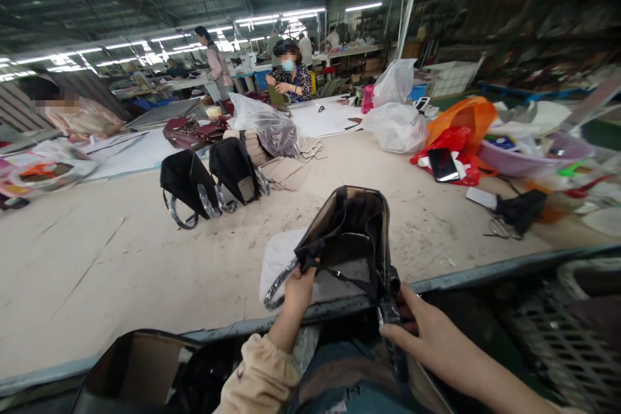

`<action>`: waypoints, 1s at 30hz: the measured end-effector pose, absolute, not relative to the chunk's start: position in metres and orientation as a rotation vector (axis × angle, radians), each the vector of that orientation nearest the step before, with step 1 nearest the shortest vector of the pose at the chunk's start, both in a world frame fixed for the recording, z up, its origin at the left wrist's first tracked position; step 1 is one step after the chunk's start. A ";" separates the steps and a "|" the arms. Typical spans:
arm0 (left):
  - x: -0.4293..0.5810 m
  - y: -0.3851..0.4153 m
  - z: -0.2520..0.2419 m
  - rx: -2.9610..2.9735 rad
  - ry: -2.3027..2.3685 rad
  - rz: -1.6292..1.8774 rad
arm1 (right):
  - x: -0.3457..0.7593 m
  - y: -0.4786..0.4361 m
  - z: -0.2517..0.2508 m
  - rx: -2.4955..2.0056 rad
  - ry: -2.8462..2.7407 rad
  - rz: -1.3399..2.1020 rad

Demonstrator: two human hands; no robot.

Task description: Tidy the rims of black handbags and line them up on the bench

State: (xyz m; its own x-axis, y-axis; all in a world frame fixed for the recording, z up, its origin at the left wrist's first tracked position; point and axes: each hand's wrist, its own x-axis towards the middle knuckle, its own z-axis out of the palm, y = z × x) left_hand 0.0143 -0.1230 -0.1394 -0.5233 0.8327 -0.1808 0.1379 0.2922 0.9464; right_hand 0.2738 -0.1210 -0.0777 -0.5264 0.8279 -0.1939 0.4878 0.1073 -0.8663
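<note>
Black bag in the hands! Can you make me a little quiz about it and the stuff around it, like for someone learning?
1. What does the left hand grip? A) a phone B) the open black bag C) a basin
2. How many other black bags stand on the table farther back?
3. True or false: in the picture, the pink bottle is left of the orange bag.

Key: 1. B; 2. Two; 3. True

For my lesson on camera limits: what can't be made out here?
In the head view:
Underside of the black bag: hidden by the bag itself.
Some fingertips of the right hand: hidden behind the wrapped handle.
Lower-left bag: cut off by bottom edge.
Items in the purple basin: blurred.
</note>
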 end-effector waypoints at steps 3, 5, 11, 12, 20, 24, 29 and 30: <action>0.006 -0.109 -0.133 0.920 1.794 1.292 | 0.256 -0.134 -0.074 -1.237 -1.806 1.677; 0.000 -0.099 -0.126 0.976 1.734 1.289 | 0.241 -0.143 -0.070 -1.120 -1.629 1.855; -0.019 -0.076 -0.100 1.195 1.551 1.172 | 0.216 -0.165 -0.060 -0.905 -1.908 2.032; -0.021 -0.076 -0.098 1.227 1.530 1.145 | 0.218 -0.166 -0.057 -0.869 -2.067 1.963; -0.013 -0.086 -0.101 1.350 1.550 1.019 | 0.244 -0.134 0.016 -0.737 -2.512 1.064; -0.007 -0.077 -0.105 1.356 1.612 0.996 | 0.238 -0.110 0.022 -0.659 -2.459 0.697; -0.014 -0.053 -0.100 1.364 1.701 1.003 | 0.237 -0.063 0.005 -0.899 -2.314 0.294; -0.016 -0.048 -0.098 1.374 1.718 1.004 | 0.238 -0.055 0.004 -0.933 -2.312 0.258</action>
